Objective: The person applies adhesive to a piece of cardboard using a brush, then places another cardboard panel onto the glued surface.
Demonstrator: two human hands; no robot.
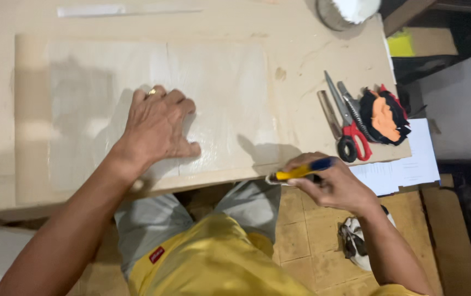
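My left hand (158, 127) lies flat, fingers together, pressing on a pale translucent sheet (213, 87) spread over the light wooden board (312, 49). A ring shows on one finger. My right hand (331, 183) grips a yellow and blue utility knife (300, 171) at the board's near edge, just right of the sheet's near right corner. The knife points left along the edge; its blade tip is hard to make out.
Red-handled scissors (350, 129), a metal ruler and black, orange and red fabric scraps (384, 116) lie at the board's right end. White paper (410, 164) pokes out below them. A round container (345, 12) stands at the far edge. My knees are under the board.
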